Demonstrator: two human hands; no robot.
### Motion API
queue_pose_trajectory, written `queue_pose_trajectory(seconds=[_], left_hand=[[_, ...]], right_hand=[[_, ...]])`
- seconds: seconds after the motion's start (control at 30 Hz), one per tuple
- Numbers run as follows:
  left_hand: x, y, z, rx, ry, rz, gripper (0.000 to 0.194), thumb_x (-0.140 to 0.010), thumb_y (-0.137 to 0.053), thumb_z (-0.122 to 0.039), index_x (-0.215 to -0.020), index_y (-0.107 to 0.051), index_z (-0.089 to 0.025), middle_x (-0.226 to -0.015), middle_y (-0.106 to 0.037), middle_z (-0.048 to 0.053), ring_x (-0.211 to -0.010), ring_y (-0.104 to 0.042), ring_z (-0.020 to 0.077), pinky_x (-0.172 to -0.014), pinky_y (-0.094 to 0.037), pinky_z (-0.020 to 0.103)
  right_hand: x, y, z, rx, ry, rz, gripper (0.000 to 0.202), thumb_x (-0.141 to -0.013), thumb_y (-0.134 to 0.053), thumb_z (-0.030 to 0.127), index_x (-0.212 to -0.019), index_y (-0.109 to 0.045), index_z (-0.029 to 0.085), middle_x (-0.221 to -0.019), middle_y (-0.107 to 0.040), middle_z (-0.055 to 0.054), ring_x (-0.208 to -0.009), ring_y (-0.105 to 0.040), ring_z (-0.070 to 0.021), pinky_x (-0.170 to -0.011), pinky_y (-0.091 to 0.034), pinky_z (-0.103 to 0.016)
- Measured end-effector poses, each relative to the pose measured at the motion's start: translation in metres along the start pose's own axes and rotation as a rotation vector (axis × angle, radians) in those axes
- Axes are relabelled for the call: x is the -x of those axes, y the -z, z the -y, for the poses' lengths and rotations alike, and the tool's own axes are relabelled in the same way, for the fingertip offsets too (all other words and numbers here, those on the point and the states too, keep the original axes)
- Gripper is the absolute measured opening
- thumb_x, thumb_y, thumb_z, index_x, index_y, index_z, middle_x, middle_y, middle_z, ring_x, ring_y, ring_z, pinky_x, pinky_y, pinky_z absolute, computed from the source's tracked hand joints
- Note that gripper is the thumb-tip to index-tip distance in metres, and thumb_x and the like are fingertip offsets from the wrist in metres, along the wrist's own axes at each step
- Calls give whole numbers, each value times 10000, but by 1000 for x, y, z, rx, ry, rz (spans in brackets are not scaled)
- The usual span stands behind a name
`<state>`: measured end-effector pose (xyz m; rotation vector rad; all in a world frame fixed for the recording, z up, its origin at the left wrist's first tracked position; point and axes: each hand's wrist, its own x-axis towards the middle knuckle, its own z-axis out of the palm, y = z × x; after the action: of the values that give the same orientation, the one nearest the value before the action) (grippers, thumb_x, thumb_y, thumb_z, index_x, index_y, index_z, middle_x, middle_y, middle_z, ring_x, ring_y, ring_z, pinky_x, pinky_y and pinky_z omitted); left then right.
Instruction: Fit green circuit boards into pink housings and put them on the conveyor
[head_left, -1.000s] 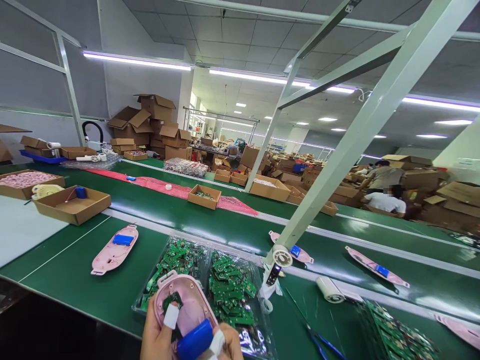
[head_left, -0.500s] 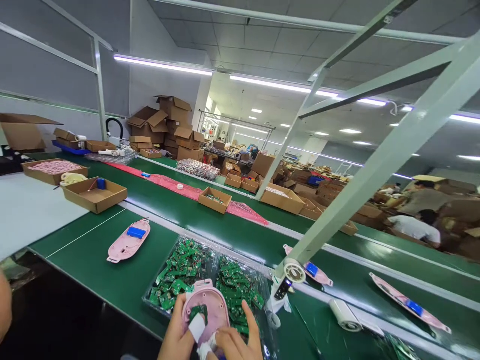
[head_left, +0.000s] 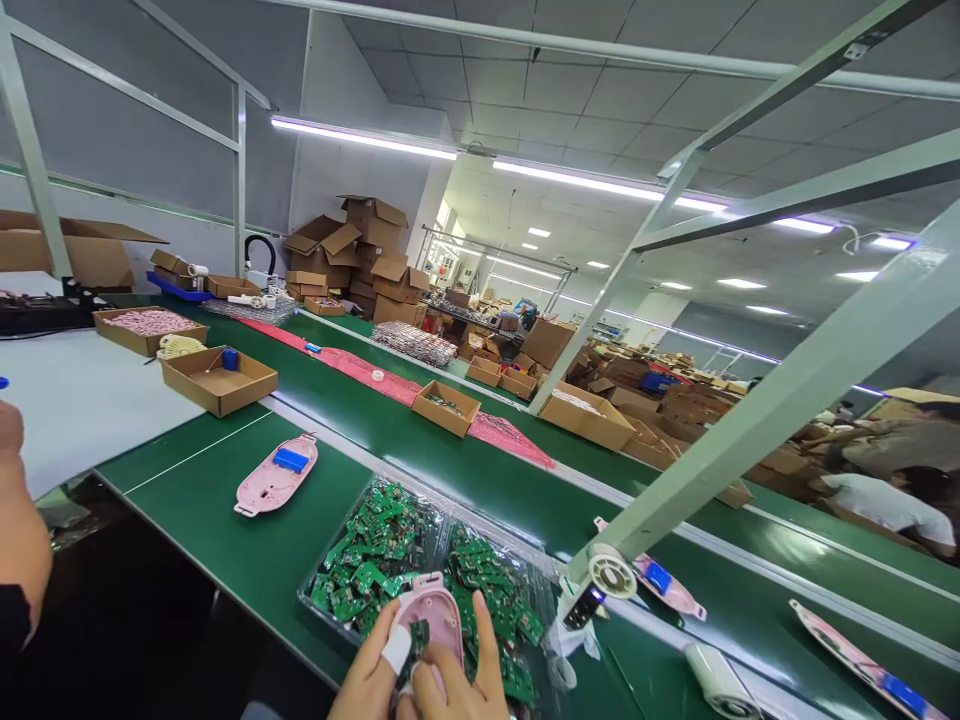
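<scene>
A co-worker's arm (head_left: 19,530) shows at the far left edge, well left of the tray (head_left: 330,610). Left of the tray and apart from it, a pink shell with a blue cell (head_left: 276,476) lies on the green belt (head_left: 225,540). The clear tray holds green boards (head_left: 375,560). Over its near edge, the left hand (head_left: 367,680), one fingertip taped white, and the right hand (head_left: 461,680) together grasp a pink case (head_left: 435,612) with a small board in it, fingers curled round its sides. Right of the tray lies another pink shell (head_left: 660,585), and farther right a white roll (head_left: 716,680).
</scene>
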<state>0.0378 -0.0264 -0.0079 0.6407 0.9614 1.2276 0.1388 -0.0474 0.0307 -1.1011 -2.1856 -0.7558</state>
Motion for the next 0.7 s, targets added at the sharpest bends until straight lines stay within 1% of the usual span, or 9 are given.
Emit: queue_pose_trajectory(seconds=[0.1,0.27,0.37,0.43,0.5,0.57,0.6,0.63,0.7], left_hand=[[-5,3,1,17,2,-4,389,-656,-742,-522,-948,-774,-267,-1022,-775,67,-1021,-678,319,-880,-525,400],[-1,8,-11,132,84,79,374,-682,-759,-478,-988,-771,-262,-941,-789,60,-877,-716,286,-799,-555,379],[5,7,-17,242,85,85,312,-716,-770,-393,-986,-756,-236,-1017,-778,75,-969,-698,257,-867,-541,360],[6,4,-20,280,86,88,326,-797,-704,-380,-1075,-709,-209,-1125,-741,104,-1027,-681,242,-930,-521,409],[2,2,-25,295,86,91,362,-859,-637,-367,-1187,-646,-212,-1205,-705,119,-1055,-677,240,-965,-506,444],[-5,1,-34,320,90,66,410,-886,-602,-325,-1284,-585,-230,-1205,-711,117,-1077,-676,254,-985,-499,431],[-10,1,-41,349,99,29,435,-898,-582,-286,-1328,-549,-228,-1183,-724,118,-1083,-676,260,-990,-499,427],[-15,1,-49,389,105,-19,462,-909,-556,-239,-1368,-509,-221,-1164,-733,120,-1088,-675,264,-993,-498,427],[-24,3,-65,482,89,-115,529,-902,-526,-137,-1421,-438,-198,-1156,-737,126,-1104,-668,269,-1000,-495,439]], right_hand=[[-6,-1,0,34,40,-2,299,-742,-470,6,-591,-581,240,-470,-498,67,-496,-517,-130,-1224,-6,-540],[-10,-12,-7,-4,130,-51,328,-777,-424,19,-555,-560,217,-451,-464,71,-487,-483,-106,-1213,-33,-573],[-16,-24,-7,-98,50,-241,420,-869,-372,58,-498,-493,214,-419,-427,80,-452,-445,-82,-1212,-119,-532],[-22,-28,-5,-117,-25,-380,501,-940,-337,110,-460,-437,213,-388,-407,80,-442,-435,-85,-1193,-173,-531],[-24,-25,-6,-111,-31,-407,496,-965,-384,169,-480,-479,215,-456,-526,64,-574,-566,-112,-1176,-174,-557],[-16,-18,-13,-147,-58,-342,317,-925,-527,223,-629,-634,266,-756,-711,26,-935,-661,-195,-1161,-175,-583],[-8,-16,-19,-218,-140,-306,158,-885,-603,244,-772,-694,306,-976,-733,-3,-1134,-606,-249,-1157,-186,-582],[1,-15,-25,-343,-289,-261,131,-850,-651,266,-941,-709,340,-1160,-692,-28,-1273,-512,-296,-1157,-196,-577],[19,-20,-36,-734,-689,-123,406,-826,-664,315,-1227,-611,346,-1355,-583,-60,-1367,-406,-327,-1158,-238,-536]])
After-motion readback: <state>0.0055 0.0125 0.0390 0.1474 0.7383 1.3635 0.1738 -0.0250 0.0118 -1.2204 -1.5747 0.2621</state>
